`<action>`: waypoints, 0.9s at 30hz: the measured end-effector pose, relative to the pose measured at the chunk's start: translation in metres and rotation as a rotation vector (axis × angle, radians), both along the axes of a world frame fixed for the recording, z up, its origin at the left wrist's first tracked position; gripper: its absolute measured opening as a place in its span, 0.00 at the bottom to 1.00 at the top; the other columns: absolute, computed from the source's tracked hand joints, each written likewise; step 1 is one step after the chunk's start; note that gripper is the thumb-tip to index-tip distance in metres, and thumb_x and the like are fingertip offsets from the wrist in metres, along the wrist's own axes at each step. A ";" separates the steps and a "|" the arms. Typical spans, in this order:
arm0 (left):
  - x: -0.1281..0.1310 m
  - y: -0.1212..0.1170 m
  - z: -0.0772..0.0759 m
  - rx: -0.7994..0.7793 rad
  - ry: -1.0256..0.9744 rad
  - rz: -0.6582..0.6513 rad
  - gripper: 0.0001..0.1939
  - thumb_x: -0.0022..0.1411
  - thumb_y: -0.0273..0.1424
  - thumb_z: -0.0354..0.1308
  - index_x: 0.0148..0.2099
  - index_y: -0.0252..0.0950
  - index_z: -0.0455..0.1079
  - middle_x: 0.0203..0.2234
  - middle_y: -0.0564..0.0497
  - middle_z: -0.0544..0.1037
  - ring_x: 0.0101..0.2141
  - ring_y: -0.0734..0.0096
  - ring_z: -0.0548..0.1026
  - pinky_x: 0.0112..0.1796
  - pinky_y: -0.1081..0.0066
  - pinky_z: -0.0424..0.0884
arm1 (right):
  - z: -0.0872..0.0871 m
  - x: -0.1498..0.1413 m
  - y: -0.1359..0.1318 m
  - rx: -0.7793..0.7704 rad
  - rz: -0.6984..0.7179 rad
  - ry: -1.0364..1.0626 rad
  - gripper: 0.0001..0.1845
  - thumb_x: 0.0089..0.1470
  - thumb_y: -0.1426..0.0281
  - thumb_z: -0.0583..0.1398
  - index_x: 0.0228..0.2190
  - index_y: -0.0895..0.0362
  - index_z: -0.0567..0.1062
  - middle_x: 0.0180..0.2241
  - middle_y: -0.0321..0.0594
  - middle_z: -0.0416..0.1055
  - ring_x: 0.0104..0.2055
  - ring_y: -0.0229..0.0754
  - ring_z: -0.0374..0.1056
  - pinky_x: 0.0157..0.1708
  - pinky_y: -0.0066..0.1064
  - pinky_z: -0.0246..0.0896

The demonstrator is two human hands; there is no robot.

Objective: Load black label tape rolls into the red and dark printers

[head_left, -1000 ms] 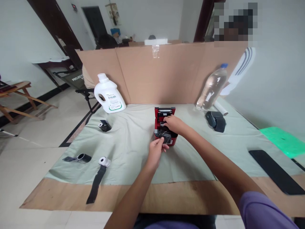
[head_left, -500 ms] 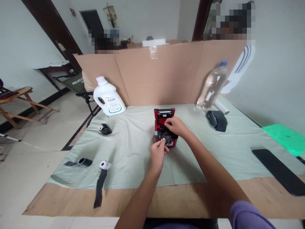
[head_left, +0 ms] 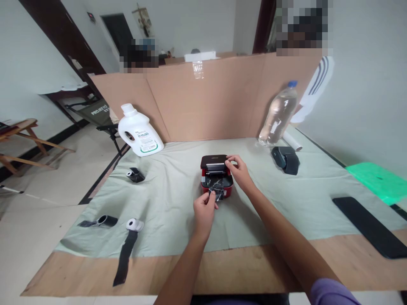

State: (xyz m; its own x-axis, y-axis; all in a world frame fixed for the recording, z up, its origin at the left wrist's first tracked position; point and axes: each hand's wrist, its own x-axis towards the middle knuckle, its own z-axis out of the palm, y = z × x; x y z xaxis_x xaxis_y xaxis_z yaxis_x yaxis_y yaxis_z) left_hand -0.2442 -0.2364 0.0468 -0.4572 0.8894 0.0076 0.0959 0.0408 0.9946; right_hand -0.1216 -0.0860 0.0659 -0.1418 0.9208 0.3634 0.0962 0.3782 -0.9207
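A small red and black printer [head_left: 205,187] stands mid-table, its hinged black lid [head_left: 213,160] partly lowered. From its front comes a black paper strip [head_left: 218,186] with thin white lines. My left hand [head_left: 205,212] pinches the strip's near end between thumb and fingers. At the lid's right edge is my right hand [head_left: 239,170], its thumb and fingertips closed on that corner. Left of the printer lie a white paper roll [head_left: 135,224] with a black tail, a dark roll [head_left: 108,220] and another small roll [head_left: 136,175].
A white jug [head_left: 140,133] and a clear water bottle [head_left: 278,116] stand before a cardboard screen [head_left: 210,101]. On the right are a dark rolled strip [head_left: 286,161], a white tube [head_left: 293,142] and a black phone-like slab [head_left: 370,226]. Two people sit beyond the screen.
The printer's lid has swung down from upright toward the body. My right hand has moved from inside the printer to the lid's edge. My left hand still pinches the strip.
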 end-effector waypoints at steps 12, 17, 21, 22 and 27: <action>-0.045 0.033 0.016 0.118 -0.032 0.096 0.23 0.60 0.44 0.58 0.23 0.39 0.51 0.19 0.58 0.55 0.22 0.75 0.56 0.26 0.74 0.56 | -0.030 -0.008 -0.020 -0.235 0.078 0.213 0.31 0.53 0.66 0.56 0.59 0.53 0.64 0.65 0.47 0.63 0.66 0.49 0.59 0.66 0.46 0.54; -0.067 0.072 0.018 -0.195 -0.211 -0.129 0.17 0.50 0.43 0.62 0.27 0.39 0.58 0.19 0.59 0.61 0.20 0.78 0.59 0.22 0.76 0.53 | -0.038 -0.007 -0.018 -0.225 0.093 0.130 0.36 0.53 0.66 0.53 0.64 0.54 0.60 0.67 0.44 0.60 0.69 0.48 0.56 0.67 0.45 0.53; -0.064 0.073 0.015 -0.222 -0.275 -0.194 0.18 0.48 0.41 0.62 0.28 0.40 0.55 0.17 0.61 0.60 0.17 0.80 0.57 0.19 0.78 0.47 | -0.040 -0.007 -0.019 -0.225 0.111 0.156 0.38 0.52 0.66 0.54 0.65 0.53 0.60 0.68 0.42 0.59 0.69 0.47 0.56 0.67 0.44 0.53; -0.063 0.071 0.015 -0.227 -0.273 -0.206 0.18 0.48 0.41 0.62 0.28 0.40 0.55 0.17 0.61 0.60 0.16 0.80 0.57 0.19 0.78 0.47 | -0.042 -0.007 -0.020 -0.237 0.109 0.194 0.37 0.52 0.66 0.56 0.64 0.53 0.61 0.68 0.42 0.59 0.69 0.48 0.56 0.68 0.45 0.52; -0.094 0.063 0.025 -0.202 0.023 -0.142 0.19 0.54 0.48 0.61 0.28 0.39 0.60 0.20 0.56 0.66 0.21 0.76 0.65 0.23 0.76 0.57 | -0.061 -0.007 -0.025 -0.249 0.051 0.304 0.34 0.58 0.54 0.57 0.62 0.53 0.64 0.67 0.46 0.61 0.69 0.51 0.57 0.68 0.48 0.51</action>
